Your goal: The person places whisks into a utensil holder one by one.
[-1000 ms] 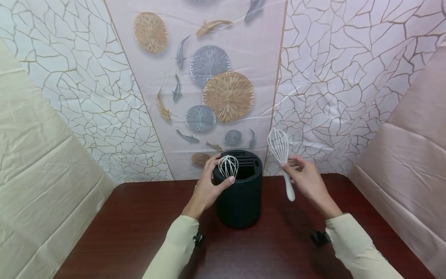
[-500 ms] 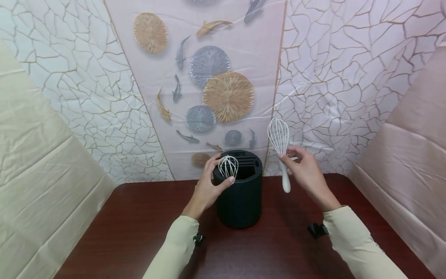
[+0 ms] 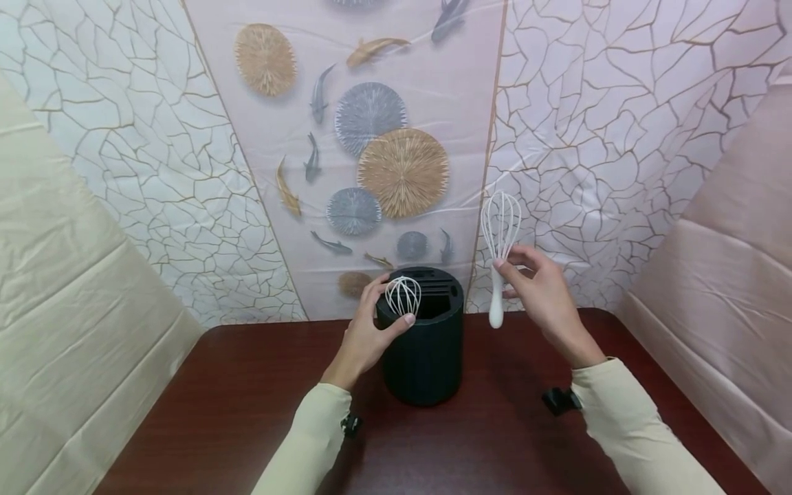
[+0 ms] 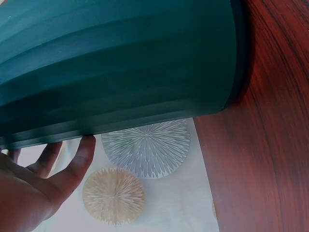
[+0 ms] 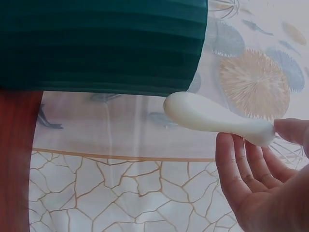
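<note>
A dark green, ribbed, round utensil holder [image 3: 423, 364] stands upright on the table, slots in its top. My left hand [image 3: 364, 338] steadies it at the upper left, thumb over the front rim and fingers around the far side; in the left wrist view its fingertips [image 4: 87, 145] meet the wall. Between thumb and fingers the white wire head of a first whisk [image 3: 403, 297] sticks up from the holder, its handle hidden inside. Right of the holder, my right hand [image 3: 544, 295] pinches a second white whisk [image 3: 497, 299] at the neck, wire head up, pale handle [image 5: 207, 113] pointing down.
The reddish-brown wooden table [image 3: 216, 399] has its far edge just behind the holder. A patterned cloth [image 3: 396, 62] hangs behind it, and beige cloth panels [image 3: 68, 289] close in both sides.
My right hand has raised the second whisk and brought its handle end a little left, turning it more upright. My left hand, the holder and the first whisk have stayed put.
</note>
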The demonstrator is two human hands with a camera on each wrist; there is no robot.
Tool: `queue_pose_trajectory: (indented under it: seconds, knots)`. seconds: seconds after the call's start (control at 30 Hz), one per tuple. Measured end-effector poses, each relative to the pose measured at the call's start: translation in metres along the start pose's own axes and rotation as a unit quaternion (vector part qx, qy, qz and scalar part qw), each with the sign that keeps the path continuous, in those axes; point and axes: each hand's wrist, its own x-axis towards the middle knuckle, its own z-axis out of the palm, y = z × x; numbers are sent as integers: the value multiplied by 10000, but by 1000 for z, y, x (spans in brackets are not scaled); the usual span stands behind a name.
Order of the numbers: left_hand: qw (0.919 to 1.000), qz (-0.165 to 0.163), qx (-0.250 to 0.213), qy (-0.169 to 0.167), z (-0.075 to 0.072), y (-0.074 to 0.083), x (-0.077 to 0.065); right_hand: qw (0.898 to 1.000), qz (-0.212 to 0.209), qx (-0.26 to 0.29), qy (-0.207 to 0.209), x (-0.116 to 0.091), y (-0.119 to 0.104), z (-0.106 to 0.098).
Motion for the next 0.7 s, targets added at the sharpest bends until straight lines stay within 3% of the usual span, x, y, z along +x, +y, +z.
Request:
queue_pose_trajectory:
  seconds: [0.37, 0.7]
  knots:
    - [9999, 106, 5, 8, 0, 0, -1, 9997, -232, 53, -24, 2, -9, 2]
    - [9999, 143, 19, 29, 0, -1, -1, 9980, -434, 461, -93, 2, -25, 4]
